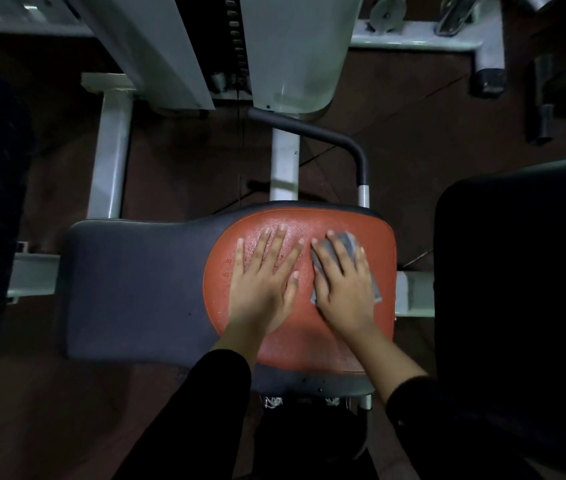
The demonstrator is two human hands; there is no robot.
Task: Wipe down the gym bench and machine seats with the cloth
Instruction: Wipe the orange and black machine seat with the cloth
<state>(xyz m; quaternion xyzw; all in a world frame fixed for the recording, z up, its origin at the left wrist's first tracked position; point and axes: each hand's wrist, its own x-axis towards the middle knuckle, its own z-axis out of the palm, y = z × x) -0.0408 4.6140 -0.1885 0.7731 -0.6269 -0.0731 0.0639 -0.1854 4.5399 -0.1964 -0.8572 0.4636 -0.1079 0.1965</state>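
We see the fingers [338, 249] of the right hand [345, 289] spread and laid flat on a grey cloth [350, 242], pressing it down onto the seat [129, 289]. The cloth peeks out past the fingertips and along both sides of the hand; how it lies beneath the palm we cannot tell. The left hand [262, 289] holds nothing: its fingers are straight and fanned apart, palm flat on the seat just beside the cloth, thumb nearly touching the right hand.

Both hands rest on the seat's orange panel, which is beaded with droplets. The seat's long axis runs left to right across our view, the orange panel at its right end, the dark grey part stretching to the left. Black sleeves [205, 410] cover both forearms.

Beyond the seat, a bent black handle [326, 136] rises by the pale machine frame [285, 161]. A black pad [516, 271] stands to the right, over the dark reddish floor [177, 168].
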